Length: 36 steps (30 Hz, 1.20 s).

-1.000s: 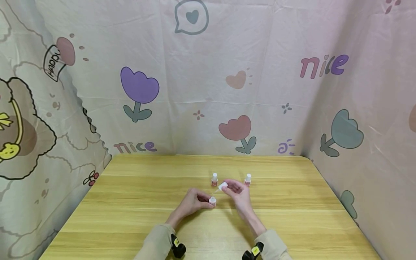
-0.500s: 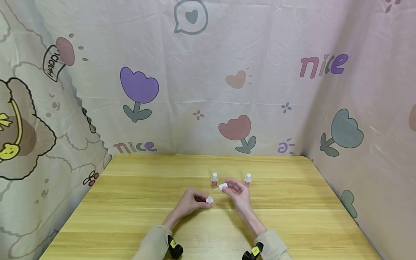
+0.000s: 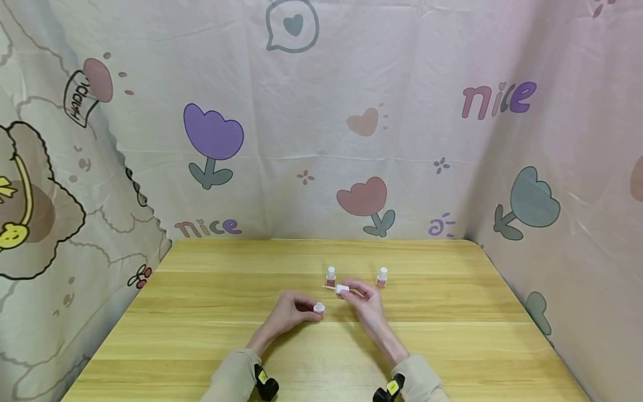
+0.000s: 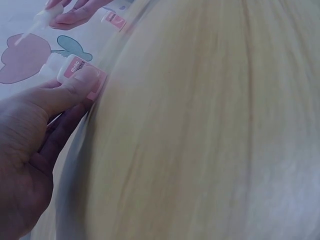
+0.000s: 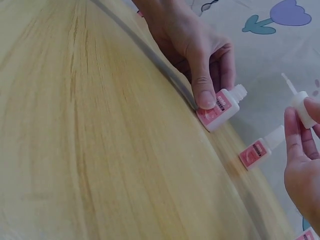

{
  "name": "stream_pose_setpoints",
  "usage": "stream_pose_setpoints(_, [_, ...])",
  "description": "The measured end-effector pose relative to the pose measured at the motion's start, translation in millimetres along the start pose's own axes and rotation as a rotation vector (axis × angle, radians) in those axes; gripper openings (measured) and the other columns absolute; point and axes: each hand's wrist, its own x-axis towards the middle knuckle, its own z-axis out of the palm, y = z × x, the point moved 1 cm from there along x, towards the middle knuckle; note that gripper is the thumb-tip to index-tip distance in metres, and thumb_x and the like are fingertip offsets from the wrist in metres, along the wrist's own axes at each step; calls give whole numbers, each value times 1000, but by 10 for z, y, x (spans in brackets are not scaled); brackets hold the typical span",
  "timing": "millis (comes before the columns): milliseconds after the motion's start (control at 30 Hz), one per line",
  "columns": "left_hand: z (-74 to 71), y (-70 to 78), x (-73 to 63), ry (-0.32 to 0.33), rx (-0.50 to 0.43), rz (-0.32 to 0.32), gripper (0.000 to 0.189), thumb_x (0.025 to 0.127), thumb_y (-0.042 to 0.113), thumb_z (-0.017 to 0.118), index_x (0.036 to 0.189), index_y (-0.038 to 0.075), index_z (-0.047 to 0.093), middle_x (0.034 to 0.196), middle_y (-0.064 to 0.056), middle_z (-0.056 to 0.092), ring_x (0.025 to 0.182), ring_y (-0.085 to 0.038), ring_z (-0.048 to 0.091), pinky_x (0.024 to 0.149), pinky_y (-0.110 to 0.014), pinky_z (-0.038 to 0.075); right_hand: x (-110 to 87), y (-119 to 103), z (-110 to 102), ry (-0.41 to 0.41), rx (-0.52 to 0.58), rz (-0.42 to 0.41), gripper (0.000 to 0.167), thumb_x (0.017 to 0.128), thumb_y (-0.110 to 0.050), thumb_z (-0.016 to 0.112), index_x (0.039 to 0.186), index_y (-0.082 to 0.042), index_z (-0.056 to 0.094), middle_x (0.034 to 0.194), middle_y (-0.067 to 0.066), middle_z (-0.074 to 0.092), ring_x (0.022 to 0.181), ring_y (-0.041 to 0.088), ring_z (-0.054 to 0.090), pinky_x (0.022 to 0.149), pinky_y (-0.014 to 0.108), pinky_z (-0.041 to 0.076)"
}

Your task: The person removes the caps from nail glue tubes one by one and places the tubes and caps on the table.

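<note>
In the head view my left hand (image 3: 287,314) grips a small white bottle (image 3: 318,311) with a pink label. The thumb presses on the label of this bottle (image 5: 218,112), and its nozzle is uncovered in the right wrist view. Whether its base rests on the table cannot be told. To the right, my right hand (image 3: 366,303) pinches a white cap (image 3: 342,289) with a thin brush (image 5: 288,83) sticking out of it. The brush points left, apart from the bottle. Part of the right hand lies outside the right wrist view.
Two similar capped bottles stand farther back on the wooden table (image 3: 216,285): one bottle (image 3: 331,277) just behind the brush, another bottle (image 3: 382,277) to the right. A printed cloth (image 3: 291,128) hangs behind the table and along both sides.
My left hand has drawn the bottle slightly left, away from the cap. My right hand has turned the cap so the brush, earlier slanting down toward the bottle, now lies nearly level.
</note>
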Motion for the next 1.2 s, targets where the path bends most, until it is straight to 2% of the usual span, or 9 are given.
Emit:
stream_pose_setpoints(100, [-19,6,-4,-1,8,-8,19,80,17,86,97,10,80,93,-8,79,79,-4,70,73,-18,56,8,2,5,-7,0,5,40,90,10,64,121,29,48,100,-4,73,89,9,72,86,25,59])
stream_pose_setpoints(233, [-50,6,-14,3,2,-12,21,80,17,85,98,9,80,94,-8,79,80,-3,70,74,-19,56,12,-8,13,3,-5,21,26,87,10,67,112,17,62,96,-3,75,89,10,73,86,26,59])
stream_pose_setpoints(367, [-82,-6,-34,13,3,-16,20,80,17,85,98,9,80,94,-8,79,81,-4,70,74,-18,56,18,-10,23,8,-18,53,23,85,10,69,107,10,65,92,-1,76,88,11,73,86,27,59])
stream_pose_setpoints(667, [-126,-23,-66,27,-7,-22,19,81,15,85,98,9,80,94,-9,80,81,-5,71,74,-18,56,41,29,20,-11,-103,112,37,88,6,68,120,21,56,91,-6,76,82,9,72,83,26,60])
stream_pose_setpoints(833, [-143,-18,-75,36,-7,-23,18,81,15,84,98,9,80,94,-9,80,80,-2,71,74,-18,57,50,29,31,-35,-187,146,40,94,2,64,128,19,53,94,-10,72,80,5,65,80,22,57])
stream_pose_setpoints(933, [-152,-28,-79,37,-8,-12,19,81,16,84,99,9,80,94,-9,80,81,-2,71,75,-18,57,55,29,35,-57,-220,166,40,96,-1,61,131,17,53,98,-7,71,81,4,63,80,20,55])
stream_pose_setpoints(1200, [-175,-78,-73,44,-20,-5,19,80,15,85,98,8,80,94,-10,79,82,-4,72,76,-18,57,86,91,5,-113,-275,173,40,100,-3,56,131,20,50,99,-5,66,84,4,59,80,18,52])
